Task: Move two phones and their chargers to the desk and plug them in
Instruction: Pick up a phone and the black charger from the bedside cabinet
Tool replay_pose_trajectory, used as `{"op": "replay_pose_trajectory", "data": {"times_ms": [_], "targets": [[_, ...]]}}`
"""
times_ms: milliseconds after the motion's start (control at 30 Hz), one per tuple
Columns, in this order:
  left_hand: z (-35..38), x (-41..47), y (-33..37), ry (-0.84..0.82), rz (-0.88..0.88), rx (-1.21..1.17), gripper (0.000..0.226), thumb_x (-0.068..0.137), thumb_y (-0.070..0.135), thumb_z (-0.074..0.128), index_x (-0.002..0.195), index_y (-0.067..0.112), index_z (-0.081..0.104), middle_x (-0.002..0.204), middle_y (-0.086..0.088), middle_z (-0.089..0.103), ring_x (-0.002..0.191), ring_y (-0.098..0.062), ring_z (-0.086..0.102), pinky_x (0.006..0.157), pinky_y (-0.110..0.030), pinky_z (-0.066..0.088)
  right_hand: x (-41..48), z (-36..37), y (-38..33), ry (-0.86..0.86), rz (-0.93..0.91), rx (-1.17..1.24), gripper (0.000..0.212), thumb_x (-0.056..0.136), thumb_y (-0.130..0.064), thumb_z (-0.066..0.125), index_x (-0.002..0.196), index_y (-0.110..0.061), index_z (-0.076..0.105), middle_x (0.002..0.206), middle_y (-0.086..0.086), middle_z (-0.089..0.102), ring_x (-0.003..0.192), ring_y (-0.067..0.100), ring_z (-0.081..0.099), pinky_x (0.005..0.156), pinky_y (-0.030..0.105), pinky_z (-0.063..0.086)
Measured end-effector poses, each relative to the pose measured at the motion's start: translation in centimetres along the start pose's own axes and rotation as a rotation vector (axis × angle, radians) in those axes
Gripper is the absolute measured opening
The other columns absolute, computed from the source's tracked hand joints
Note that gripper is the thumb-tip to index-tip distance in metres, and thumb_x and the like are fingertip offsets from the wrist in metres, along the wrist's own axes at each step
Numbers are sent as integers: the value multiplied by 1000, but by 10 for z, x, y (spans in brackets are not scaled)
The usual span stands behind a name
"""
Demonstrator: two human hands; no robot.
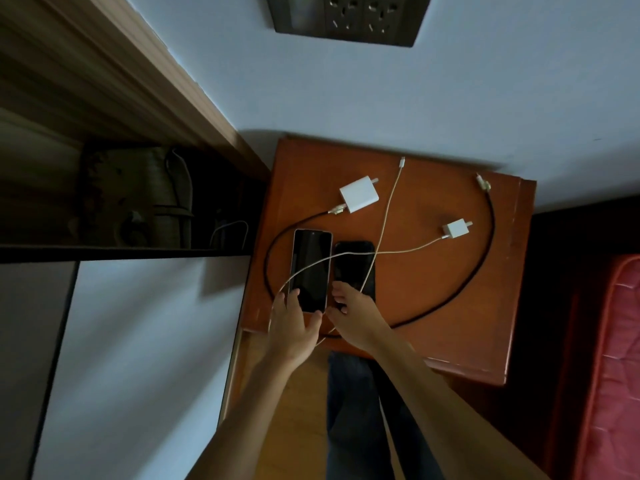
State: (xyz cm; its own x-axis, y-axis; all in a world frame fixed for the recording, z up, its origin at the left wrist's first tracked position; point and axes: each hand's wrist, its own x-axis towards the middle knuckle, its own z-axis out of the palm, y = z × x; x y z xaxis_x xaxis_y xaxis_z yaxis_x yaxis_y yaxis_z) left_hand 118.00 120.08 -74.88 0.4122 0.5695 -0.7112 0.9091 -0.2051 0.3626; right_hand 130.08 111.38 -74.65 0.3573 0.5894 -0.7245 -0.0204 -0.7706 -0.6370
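Note:
Two phones lie side by side, screens up, on a brown bedside table (450,306). My left hand (291,327) grips the near end of the pale-framed phone (310,268), with the thumb at its bottom edge. My right hand (353,317) holds the near end of the black phone (353,265). A large white charger (358,195) with a black cable (491,230) looped round the tabletop lies behind the phones. To the right sits a small white charger (457,229); its white cable (388,206) crosses over both phones.
A dark wall socket panel (349,19) is on the white wall above the table. A dim open shelf (138,195) with stored items is to the left. A red mattress (609,341) borders the right side. My legs stand at the table's near edge.

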Motion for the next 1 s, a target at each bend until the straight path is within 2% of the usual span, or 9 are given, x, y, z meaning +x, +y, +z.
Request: {"op": "replay_pose_trajectory", "data": {"times_ms": [67, 133, 300, 400, 467, 667, 833, 933, 1000], "targets": [[3, 5, -3, 47, 17, -52, 69, 95, 36, 59, 153, 17, 26, 158, -12, 28, 144, -28, 33, 113, -42, 37, 4, 2, 2, -3, 67, 107, 55, 94, -9, 54, 147, -8, 38, 140, 6, 55, 131, 19, 50, 102, 22, 43], [5, 10, -4, 116, 32, -128, 70, 92, 29, 65, 151, 19, 29, 153, -9, 36, 140, -25, 39, 105, -33, 40, 7, 5, 2, -23, 88, 218, 56, 93, 1, 50, 147, -8, 37, 132, -4, 57, 129, 14, 51, 93, 10, 42], [-7, 29, -11, 109, -136, -398, 64, 93, 29, 65, 148, 20, 34, 136, -10, 53, 116, -21, 57, 84, -23, 45, 11, 14, 1, 17, 81, 319, 53, 89, 10, 45, 138, -10, 49, 99, -28, 54, 95, -13, 55, 73, 0, 44], [-16, 29, -12, 136, -116, -411, 59, 94, 31, 64, 145, 16, 38, 109, 2, 63, 91, -8, 61, 68, -13, 42, 10, 15, 0, 56, 84, 326, 48, 92, -10, 57, 139, -14, 48, 102, -26, 56, 107, -1, 58, 86, 10, 46], [-21, 24, -7, 160, -51, -428, 60, 91, 30, 68, 143, 15, 42, 96, 8, 64, 86, -5, 63, 70, -17, 50, 8, 16, -1, 65, 101, 342, 52, 92, -30, 63, 140, -19, 47, 113, -15, 62, 114, 9, 59, 94, 23, 49], [-25, 6, 16, 41, 186, -365, 23, 93, 18, 64, 116, 14, 67, 98, 1, 71, 84, -9, 71, 75, -27, 60, 1, 24, -6, 25, 156, 436, 59, 92, -47, 59, 143, -21, 43, 118, -8, 64, 101, 2, 59, 74, 11, 41], [-32, -7, 29, 54, 311, -211, 12, 96, 12, 59, 89, 20, 64, 73, 10, 63, 68, -1, 66, 58, -18, 56, -10, 20, -7, 54, 175, 424, 52, 92, -51, 57, 134, -21, 53, 111, -12, 65, 100, 1, 61, 72, 11, 44], [-31, -9, 26, 27, 272, -203, 8, 95, 14, 60, 101, 18, 65, 83, 1, 67, 71, -6, 69, 64, -23, 59, -8, 18, -8, 98, 196, 307, 52, 90, -52, 59, 129, -19, 56, 105, -9, 69, 89, 1, 64, 64, 11, 44], [-31, -12, 26, 52, 217, -213, 38, 95, 17, 62, 132, 15, 53, 96, 1, 66, 81, -10, 70, 72, -28, 61, -5, 18, -12, 116, 205, 263, 58, 87, -54, 60, 132, -18, 54, 103, -8, 67, 89, 6, 64, 61, 14, 44]]}}
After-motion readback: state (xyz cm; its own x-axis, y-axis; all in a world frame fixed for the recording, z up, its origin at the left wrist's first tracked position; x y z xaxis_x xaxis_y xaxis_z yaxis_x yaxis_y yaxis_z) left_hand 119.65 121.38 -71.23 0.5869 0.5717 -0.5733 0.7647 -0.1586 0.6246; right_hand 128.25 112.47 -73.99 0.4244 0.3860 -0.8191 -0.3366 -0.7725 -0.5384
